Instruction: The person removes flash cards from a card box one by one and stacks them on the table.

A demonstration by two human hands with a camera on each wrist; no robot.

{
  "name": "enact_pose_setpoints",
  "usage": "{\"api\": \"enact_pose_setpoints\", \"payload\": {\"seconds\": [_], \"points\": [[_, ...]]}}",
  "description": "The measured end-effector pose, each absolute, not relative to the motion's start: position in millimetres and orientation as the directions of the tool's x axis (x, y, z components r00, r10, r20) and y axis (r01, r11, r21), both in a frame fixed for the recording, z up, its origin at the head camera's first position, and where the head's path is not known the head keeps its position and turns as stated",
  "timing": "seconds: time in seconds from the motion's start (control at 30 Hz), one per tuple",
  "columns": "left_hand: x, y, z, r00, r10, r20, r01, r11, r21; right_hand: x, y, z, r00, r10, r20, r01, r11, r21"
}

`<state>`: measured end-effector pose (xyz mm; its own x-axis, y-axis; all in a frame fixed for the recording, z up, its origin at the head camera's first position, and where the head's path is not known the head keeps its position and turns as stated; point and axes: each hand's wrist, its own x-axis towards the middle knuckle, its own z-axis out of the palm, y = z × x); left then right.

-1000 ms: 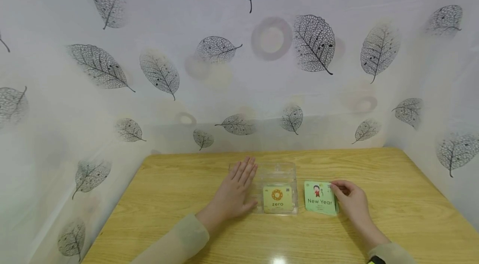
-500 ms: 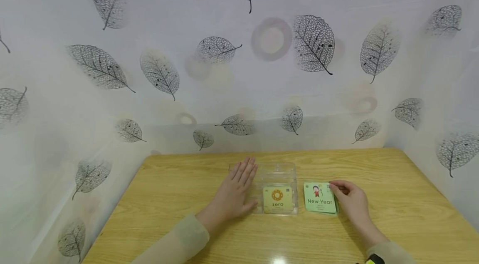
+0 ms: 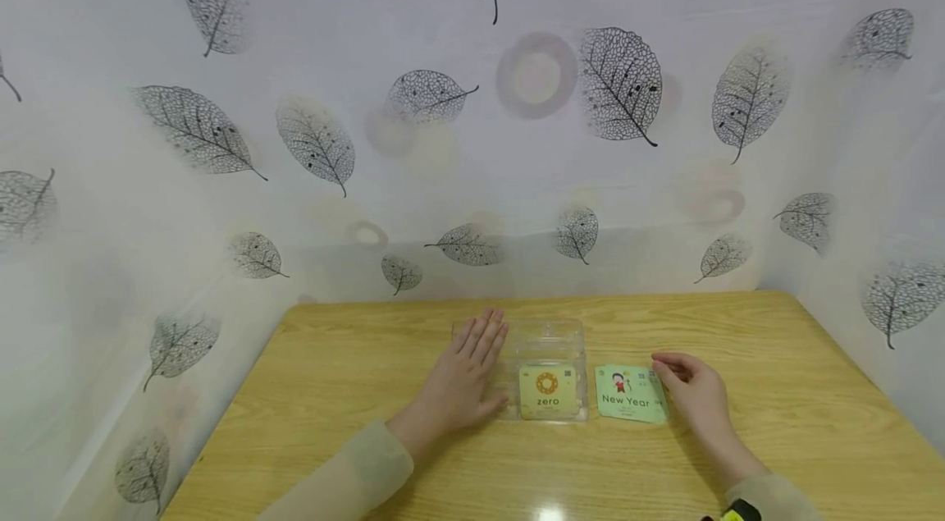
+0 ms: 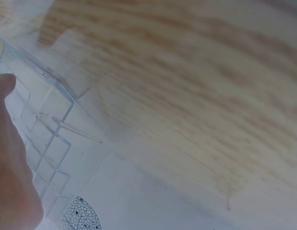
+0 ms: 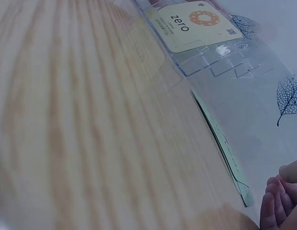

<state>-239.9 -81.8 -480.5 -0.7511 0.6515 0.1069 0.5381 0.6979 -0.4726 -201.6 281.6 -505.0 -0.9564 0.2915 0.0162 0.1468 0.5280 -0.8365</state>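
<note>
we see the left hand [image 3: 463,386] lying flat across the left part of a clear plastic tray [image 3: 546,350], fingers straight and close together, thumb out to the right. it hides much of that side, and the transparent walls are hard to make out against the wood. in the near right compartment lies a yellow "zero" card [image 3: 548,392]; its small print is too fine for us to read.

just right of the tray, a narrow strip of table [image 3: 332,422] between, we find a stack of green "new year" cards [image 3: 627,394], slightly fanned, so that slivers of the lower cards show along the right side. the right hand [image 3: 694,394] is at the far right corner of the stack, thumb and forefinger close together, other fingers curled; we cannot tell whether they pinch a card. the right wrist view catches the stack nearly edge-on and cuts that hand off at the frame.

wood grain runs left of the left hand and right of the right hand to the table's side edges. the far edge, close behind the tray, meets a leaf-printed sheet [image 3: 472,176]. a black and yellow band [image 3: 741,511] by the right sleeve [image 3: 775,498] is cut off.
</note>
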Motion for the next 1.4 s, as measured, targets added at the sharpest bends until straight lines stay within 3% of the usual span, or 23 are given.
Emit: {"api": "enact_pose_setpoints", "payload": {"seconds": [0.4, 1.17, 1.4], "points": [[-241.6, -82.8, -480.5, -0.74, 0.66, 0.127, 0.535, 0.693, -0.483, -200.3, 281.6, -501.8, -0.96, 0.27, 0.072, 0.078, 0.506, -0.859], [-241.0, -83.4, -483.3, -0.752, 0.649, 0.116, 0.539, 0.706, -0.46, -197.6, 271.7, -498.3, -0.967, 0.249, 0.043, 0.088, 0.491, -0.867], [-242.1, -84.0, -484.8, -0.729, 0.668, 0.15, 0.541, 0.696, -0.472, -195.1, 267.5, -497.5, -0.969, 0.229, 0.097, 0.03, 0.494, -0.869]]}}
